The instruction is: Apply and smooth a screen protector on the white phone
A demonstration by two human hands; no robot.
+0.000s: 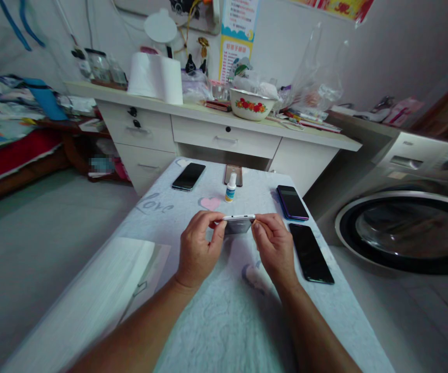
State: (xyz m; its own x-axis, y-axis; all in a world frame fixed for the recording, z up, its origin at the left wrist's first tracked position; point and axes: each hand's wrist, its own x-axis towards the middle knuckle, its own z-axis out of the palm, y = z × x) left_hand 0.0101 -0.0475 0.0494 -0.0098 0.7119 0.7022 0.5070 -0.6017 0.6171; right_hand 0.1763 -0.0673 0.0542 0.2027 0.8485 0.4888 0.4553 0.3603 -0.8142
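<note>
Between both hands a smartphone with a pale edge is held up above the table, tilted so its near end and dark screen show. My left hand pinches its left corner between thumb and fingers. At the right corner, my right hand grips it the same way. Just beyond the phone stands a small white spray bottle with a blue and yellow label. Close to my right hand lies a black phone, flat on the cloth.
The cloth-covered table also bears a dark phone at far left, stacked phones at right, a brown phone case behind the bottle and white paper at near left. Beyond are a drawer desk and a washing machine.
</note>
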